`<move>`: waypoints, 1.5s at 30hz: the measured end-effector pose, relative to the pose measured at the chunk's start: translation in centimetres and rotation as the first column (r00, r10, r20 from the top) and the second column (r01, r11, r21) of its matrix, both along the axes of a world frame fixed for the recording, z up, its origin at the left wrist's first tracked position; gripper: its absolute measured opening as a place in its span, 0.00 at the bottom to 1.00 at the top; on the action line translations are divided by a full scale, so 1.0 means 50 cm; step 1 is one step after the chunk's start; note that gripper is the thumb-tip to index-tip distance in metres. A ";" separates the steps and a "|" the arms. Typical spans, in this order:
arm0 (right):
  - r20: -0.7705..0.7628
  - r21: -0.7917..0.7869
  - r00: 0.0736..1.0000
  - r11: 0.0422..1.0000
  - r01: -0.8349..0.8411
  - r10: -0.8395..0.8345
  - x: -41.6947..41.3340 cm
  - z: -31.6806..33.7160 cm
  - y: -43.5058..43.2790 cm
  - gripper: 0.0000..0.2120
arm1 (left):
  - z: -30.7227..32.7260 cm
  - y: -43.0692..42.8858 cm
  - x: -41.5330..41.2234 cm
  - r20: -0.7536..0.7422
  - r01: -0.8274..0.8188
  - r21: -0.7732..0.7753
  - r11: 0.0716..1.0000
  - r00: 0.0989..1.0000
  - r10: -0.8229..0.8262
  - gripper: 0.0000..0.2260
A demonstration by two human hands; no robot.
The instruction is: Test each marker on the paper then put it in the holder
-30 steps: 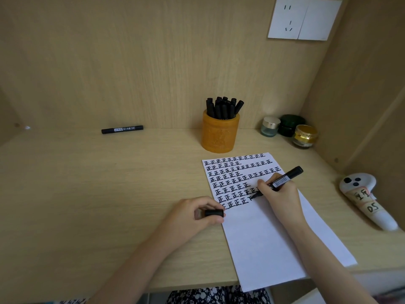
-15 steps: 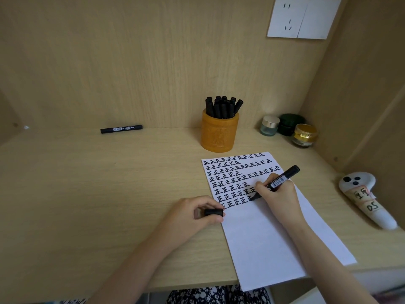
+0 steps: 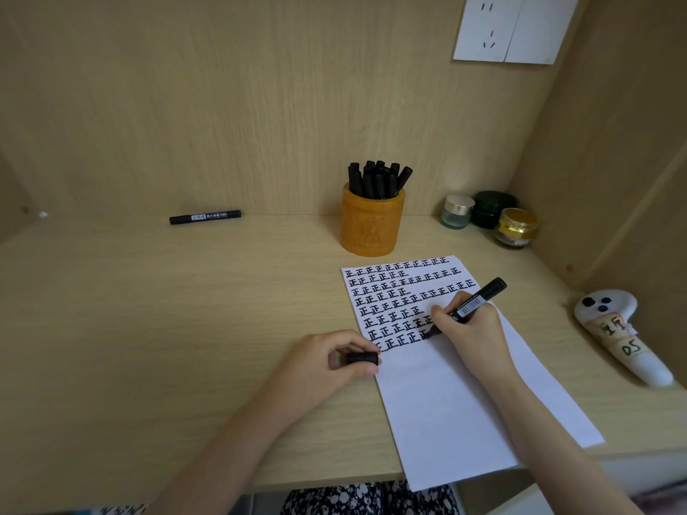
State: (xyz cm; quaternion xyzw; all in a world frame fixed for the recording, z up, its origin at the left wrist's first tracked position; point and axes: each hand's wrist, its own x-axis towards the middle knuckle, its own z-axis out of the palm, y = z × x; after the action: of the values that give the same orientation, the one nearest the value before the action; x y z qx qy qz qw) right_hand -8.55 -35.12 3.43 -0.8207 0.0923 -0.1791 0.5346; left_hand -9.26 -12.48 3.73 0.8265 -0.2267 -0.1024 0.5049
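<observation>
My right hand [image 3: 470,328] grips an uncapped black marker [image 3: 479,301], its tip touching the white paper [image 3: 457,403] at the end of the lowest row of black marks. At the paper's left edge my left hand [image 3: 327,360] rests on the desk and pinches the black cap [image 3: 362,358]. Behind the paper stands an orange holder [image 3: 371,224] with several black markers in it. One capped black marker [image 3: 205,216] lies by the back wall at the left.
Three small jars [image 3: 489,215] stand in the back right corner. A white controller [image 3: 621,332] with paper labels lies against the right wall. The paper's near end hangs over the desk's front edge [image 3: 334,473]. A wall socket [image 3: 515,27] is at top right.
My right hand has shifted the marker tip a little left and down along the lowest row of marks. My left hand and the cap have stayed put.
</observation>
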 end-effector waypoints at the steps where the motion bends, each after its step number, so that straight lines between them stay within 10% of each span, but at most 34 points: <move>1: 0.004 0.000 1.000 1.000 0.005 -0.005 -0.001 0.001 0.001 0.15 | -0.001 0.000 0.001 0.002 0.001 0.003 1.000 1.000 -0.001 0.07; 15: 0.038 0.024 0.995 0.995 0.092 -0.093 0.000 0.000 -0.003 0.16 | 0.001 -0.002 0.000 0.015 0.003 -0.011 1.000 1.000 -0.003 0.07; 25: 0.090 0.432 0.993 0.901 0.034 -0.081 -0.011 0.034 0.004 0.18 | -0.002 0.004 0.006 -0.016 -0.089 -0.192 0.977 0.996 0.087 0.09; 45: 0.121 0.404 0.989 0.906 -0.127 0.085 -0.012 0.037 0.136 0.18 | -0.003 -0.003 0.012 -0.129 -0.221 -0.419 0.880 0.975 0.184 0.09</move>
State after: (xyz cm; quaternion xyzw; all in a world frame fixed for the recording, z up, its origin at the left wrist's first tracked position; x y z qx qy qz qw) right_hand -9.16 -28.35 5.28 -0.6840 0.0561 -0.1676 0.7077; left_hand -8.67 -12.62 3.60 0.7084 -0.1343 -0.0316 0.6922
